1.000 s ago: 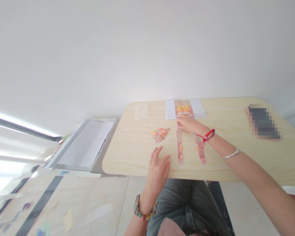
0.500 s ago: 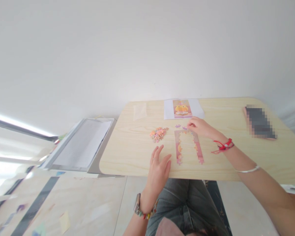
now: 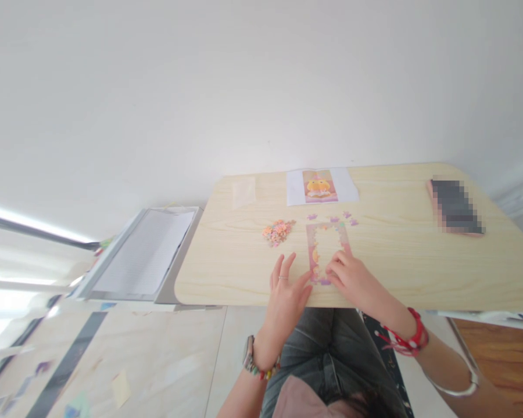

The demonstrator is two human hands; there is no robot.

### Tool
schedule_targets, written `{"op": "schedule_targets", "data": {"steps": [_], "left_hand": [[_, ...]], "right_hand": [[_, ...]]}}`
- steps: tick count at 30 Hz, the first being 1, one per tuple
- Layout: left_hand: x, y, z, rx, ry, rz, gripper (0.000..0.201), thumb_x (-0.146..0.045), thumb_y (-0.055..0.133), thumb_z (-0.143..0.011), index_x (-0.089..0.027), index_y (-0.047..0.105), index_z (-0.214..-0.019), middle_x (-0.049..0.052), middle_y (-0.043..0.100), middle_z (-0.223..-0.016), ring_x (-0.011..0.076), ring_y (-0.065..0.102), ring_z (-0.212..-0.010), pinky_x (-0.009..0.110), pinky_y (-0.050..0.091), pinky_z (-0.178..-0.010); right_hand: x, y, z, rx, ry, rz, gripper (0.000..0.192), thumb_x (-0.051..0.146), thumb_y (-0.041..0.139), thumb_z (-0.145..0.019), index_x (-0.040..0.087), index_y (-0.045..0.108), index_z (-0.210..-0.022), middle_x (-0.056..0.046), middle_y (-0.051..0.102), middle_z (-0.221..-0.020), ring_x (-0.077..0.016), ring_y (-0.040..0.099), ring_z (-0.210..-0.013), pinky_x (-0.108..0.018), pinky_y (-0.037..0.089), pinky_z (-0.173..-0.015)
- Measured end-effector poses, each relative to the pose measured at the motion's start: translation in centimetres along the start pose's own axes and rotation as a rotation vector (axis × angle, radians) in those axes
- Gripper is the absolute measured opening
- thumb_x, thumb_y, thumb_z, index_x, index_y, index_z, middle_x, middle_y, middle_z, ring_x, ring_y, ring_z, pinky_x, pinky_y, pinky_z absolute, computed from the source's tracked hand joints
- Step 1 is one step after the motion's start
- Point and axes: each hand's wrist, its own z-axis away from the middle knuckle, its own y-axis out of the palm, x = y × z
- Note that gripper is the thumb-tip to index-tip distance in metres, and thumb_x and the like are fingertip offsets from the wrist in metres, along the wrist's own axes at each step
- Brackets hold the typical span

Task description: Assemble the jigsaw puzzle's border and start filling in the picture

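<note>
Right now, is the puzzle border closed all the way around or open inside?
Closed border, open inside: the puzzle frame forms a full rectangle, with bare table showing through its middle.

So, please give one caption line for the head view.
Both hands, left and right, rest at the near end of a puzzle frame on a table.
</note>
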Motion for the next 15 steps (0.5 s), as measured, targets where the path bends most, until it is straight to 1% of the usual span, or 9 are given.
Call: {"op": "schedule_targets", "data": {"steps": [1, 3, 8, 12, 15], "left_hand": [[-0.1, 0.0, 0.0, -0.001, 0.003, -0.004, 0.034, -0.014, 0.057, -0.08, -0.029, 0.061, -0.111, 0.008, 0.03, -0.137, 0.0331, 0.023, -0.132, 0.052, 0.041, -0.099], [-0.2, 0.1, 0.0, -0.009, 0.008, -0.003, 0.034, -0.014, 0.056, -0.081, -0.029, 0.06, -0.112, 0.009, 0.03, -0.137, 0.0333, 0.023, -0.132, 0.052, 0.041, -0.099], [-1.0, 0.2, -0.1, -0.042, 0.018, 0.029, 0.031, -0.014, 0.052, -0.084, -0.026, 0.059, -0.112, 0.01, 0.029, -0.137, 0.0324, 0.02, -0.133, 0.051, 0.04, -0.1], [-2.2, 0.2, 0.0, -0.029, 0.038, 0.061, 0.028, -0.011, 0.05, -0.083, -0.023, 0.059, -0.108, 0.01, 0.03, -0.136, 0.0312, 0.02, -0.133, 0.051, 0.04, -0.1], [-3.1, 0.4, 0.1, -0.002, 0.063, 0.088, 0.026, -0.011, 0.05, -0.083, -0.022, 0.059, -0.104, 0.01, 0.03, -0.138, 0.0317, 0.019, -0.133, 0.053, 0.039, -0.1]], "right_hand": [[0.1, 0.2, 0.3, -0.031, -0.01, 0.005, 0.005, 0.013, 0.057, -0.079, 0.016, 0.061, -0.078, -0.007, 0.055, -0.083, -0.0196, 0.055, -0.08, -0.035, 0.046, -0.074], [0.4, 0.5, 0.9, -0.072, -0.031, 0.021, 0.009, 0.014, 0.061, -0.076, 0.016, 0.06, -0.084, -0.007, 0.056, -0.086, -0.0201, 0.056, -0.08, -0.035, 0.046, -0.073], [0.7, 1.1, 2.2, -0.115, -0.016, 0.06, 0.007, 0.011, 0.059, -0.078, 0.018, 0.056, -0.079, -0.006, 0.057, -0.084, -0.0208, 0.057, -0.08, -0.035, 0.046, -0.07], [-0.2, 0.9, 3.7, -0.115, 0.009, -0.046, 0.006, 0.014, 0.056, -0.081, 0.019, 0.054, -0.082, -0.005, 0.056, -0.086, -0.0197, 0.057, -0.081, -0.035, 0.045, -0.073], [-1.4, 0.4, 5.0, -0.158, 0.048, -0.096, 0.004, 0.016, 0.053, -0.083, 0.02, 0.053, -0.085, -0.006, 0.056, -0.089, -0.0208, 0.056, -0.088, -0.036, 0.045, -0.077]]}}
